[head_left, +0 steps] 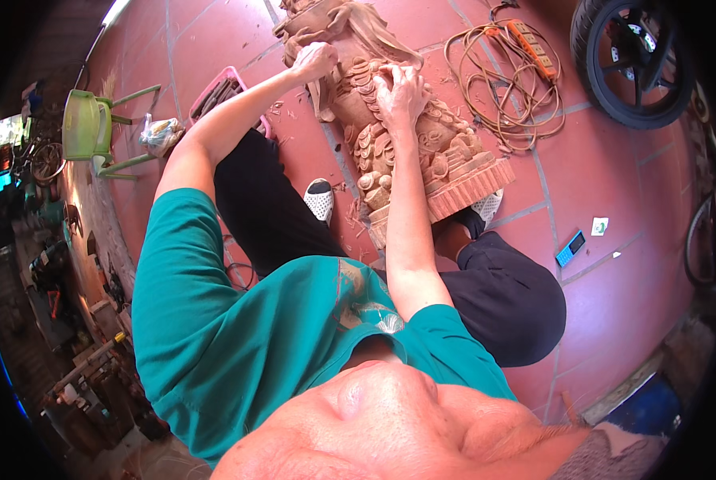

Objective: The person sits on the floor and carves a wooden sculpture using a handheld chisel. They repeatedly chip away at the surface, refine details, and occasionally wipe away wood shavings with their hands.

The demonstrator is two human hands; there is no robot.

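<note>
A reddish-brown wood carving [434,140] lies on the floor between my legs, its grooved base nearest me. Rows of rounded, scale-like shapes and folds cover its surface. My left hand [316,61] is closed in a fist at the far left part of the carving. Whatever it may hold is hidden by the fingers. On the carving's middle rests my right hand [401,94], its fingers bent and drawn together against the wood. I cannot make out what is between those fingertips.
Wood shavings lie around the carving. A pink basket [263,124] of tools, a plastic bag [161,134] and a green chair [87,124] stand left. To the right are a coiled cord [498,120] with an orange power strip [531,50], a wheel [590,80] and a blue phone [570,249].
</note>
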